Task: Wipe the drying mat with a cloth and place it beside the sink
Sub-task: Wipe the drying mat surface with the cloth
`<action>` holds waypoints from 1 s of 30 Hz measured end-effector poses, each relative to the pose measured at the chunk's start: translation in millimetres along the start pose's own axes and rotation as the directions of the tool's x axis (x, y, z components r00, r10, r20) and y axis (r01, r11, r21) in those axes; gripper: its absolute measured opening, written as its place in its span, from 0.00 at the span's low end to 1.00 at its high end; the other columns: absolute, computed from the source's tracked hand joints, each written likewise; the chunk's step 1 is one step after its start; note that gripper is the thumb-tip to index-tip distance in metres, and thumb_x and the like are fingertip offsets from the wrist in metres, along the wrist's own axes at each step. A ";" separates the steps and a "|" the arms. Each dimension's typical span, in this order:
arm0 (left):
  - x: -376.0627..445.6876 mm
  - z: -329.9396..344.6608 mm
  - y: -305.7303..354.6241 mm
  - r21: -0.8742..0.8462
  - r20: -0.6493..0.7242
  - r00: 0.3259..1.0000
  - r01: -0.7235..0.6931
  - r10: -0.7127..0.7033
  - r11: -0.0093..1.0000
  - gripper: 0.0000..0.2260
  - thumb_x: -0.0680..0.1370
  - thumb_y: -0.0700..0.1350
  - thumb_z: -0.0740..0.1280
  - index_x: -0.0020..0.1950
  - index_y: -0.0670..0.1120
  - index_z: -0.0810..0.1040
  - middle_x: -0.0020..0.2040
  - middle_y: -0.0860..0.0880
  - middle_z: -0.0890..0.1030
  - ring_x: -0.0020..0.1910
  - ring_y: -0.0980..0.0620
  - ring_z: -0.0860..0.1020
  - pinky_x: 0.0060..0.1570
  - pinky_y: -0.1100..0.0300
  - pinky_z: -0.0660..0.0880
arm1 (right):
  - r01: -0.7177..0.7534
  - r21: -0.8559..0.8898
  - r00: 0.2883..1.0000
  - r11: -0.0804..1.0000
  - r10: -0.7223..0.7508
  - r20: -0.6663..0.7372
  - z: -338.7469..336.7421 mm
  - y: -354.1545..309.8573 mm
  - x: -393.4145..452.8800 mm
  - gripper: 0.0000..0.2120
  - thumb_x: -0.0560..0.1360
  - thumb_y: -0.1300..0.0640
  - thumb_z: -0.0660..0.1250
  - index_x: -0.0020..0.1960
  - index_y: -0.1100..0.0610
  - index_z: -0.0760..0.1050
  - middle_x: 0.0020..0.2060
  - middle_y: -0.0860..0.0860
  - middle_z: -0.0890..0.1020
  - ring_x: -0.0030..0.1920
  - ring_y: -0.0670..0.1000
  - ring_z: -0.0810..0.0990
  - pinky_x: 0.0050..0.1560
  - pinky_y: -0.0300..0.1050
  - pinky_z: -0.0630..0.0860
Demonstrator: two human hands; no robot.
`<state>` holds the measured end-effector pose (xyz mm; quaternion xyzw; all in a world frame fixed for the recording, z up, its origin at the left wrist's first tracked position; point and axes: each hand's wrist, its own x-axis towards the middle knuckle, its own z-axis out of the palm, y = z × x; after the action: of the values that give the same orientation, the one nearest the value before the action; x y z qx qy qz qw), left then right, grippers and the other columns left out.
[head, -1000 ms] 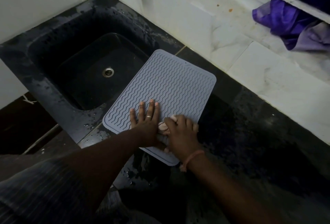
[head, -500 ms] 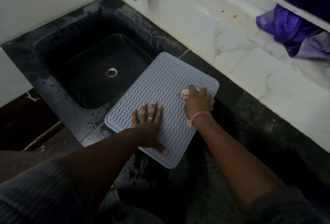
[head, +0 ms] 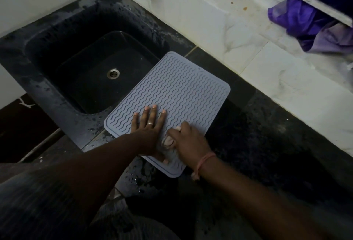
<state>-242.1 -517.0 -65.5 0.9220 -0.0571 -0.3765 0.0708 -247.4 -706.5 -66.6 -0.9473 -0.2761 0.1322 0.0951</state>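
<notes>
Grey silicone: the drying mat [head: 177, 94], ribbed in wavy lines, is laid flat on the dark wet counter [head: 267, 144], just beside the sink [head: 57, 52] at about 3 o'clock of the basin, one long edge lapping the sink's rim.
Step in hand: wiping is judged to be under way; the near end of the mat is being rubbed while the mat is pinned down.
Left hand: the left hand [head: 148, 130] is pressed flat on the mat, fingers straight and spread, nothing being grasped.
Right hand: the right hand [head: 188, 142] is curled around a small bunched pale cloth [head: 169, 141], which is pushed against the mat at roughly 5 o'clock of the mat's centre.
Next move: the far half of the mat, toward 12 o'clock, is judged unwiped as yet; the cloth would need to be carried along the ribs, with the flat hand kept from slipping on the wet stone.
Placement: the mat is already lying next to the basin, so only squaring off the overlapped rim is judged to remain.
Sink contents: nothing is seen in the black basin except the metal drain [head: 113, 73] and water droplets on the walls.
Ledge: purple fabric [head: 305, 18] is heaped at 2 o'clock on the white ledge.
</notes>
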 end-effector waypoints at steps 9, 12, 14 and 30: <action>-1.0 -3.2 -1.0 -0.039 -0.001 0.999 -0.042 0.042 0.998 0.75 0.57 0.77 0.75 0.74 0.54 0.17 0.71 0.43 0.15 0.71 0.38 0.17 0.72 0.33 0.26 | -0.334 0.012 0.938 0.943 0.333 -0.092 -41.1 81.1 82.7 0.22 0.75 0.59 0.68 0.68 0.49 0.70 0.60 0.60 0.70 0.55 0.64 0.76 0.51 0.54 0.78; -0.9 2.1 -2.1 -0.045 -0.052 0.998 -0.038 0.036 0.998 0.75 0.56 0.78 0.74 0.75 0.54 0.19 0.74 0.44 0.17 0.73 0.39 0.19 0.73 0.33 0.28 | -0.419 0.101 0.895 0.902 0.429 -0.117 -32.6 66.1 76.2 0.23 0.78 0.58 0.66 0.71 0.49 0.67 0.62 0.60 0.68 0.56 0.64 0.76 0.52 0.56 0.79; -5.4 6.9 -2.8 -0.037 -0.104 0.994 -0.042 0.038 0.998 0.73 0.56 0.79 0.73 0.77 0.55 0.21 0.76 0.44 0.20 0.74 0.38 0.21 0.75 0.34 0.30 | -0.445 0.184 0.877 0.877 0.468 -0.108 -26.9 49.6 64.8 0.23 0.79 0.57 0.64 0.72 0.48 0.65 0.63 0.59 0.68 0.56 0.63 0.76 0.54 0.56 0.80; -17.8 15.9 -14.2 0.150 -0.019 0.988 -0.149 0.154 0.977 0.67 0.61 0.77 0.72 0.75 0.63 0.21 0.75 0.47 0.18 0.73 0.35 0.21 0.72 0.26 0.34 | -0.064 0.078 0.998 0.995 0.063 0.015 -4.6 2.0 -39.5 0.16 0.76 0.53 0.69 0.61 0.45 0.69 0.56 0.51 0.70 0.53 0.55 0.76 0.46 0.52 0.80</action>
<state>-265.2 -501.6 -67.0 0.9233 -0.1538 -0.3505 0.0318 -277.1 -730.3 -55.0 -0.9502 -0.2411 0.1517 0.1261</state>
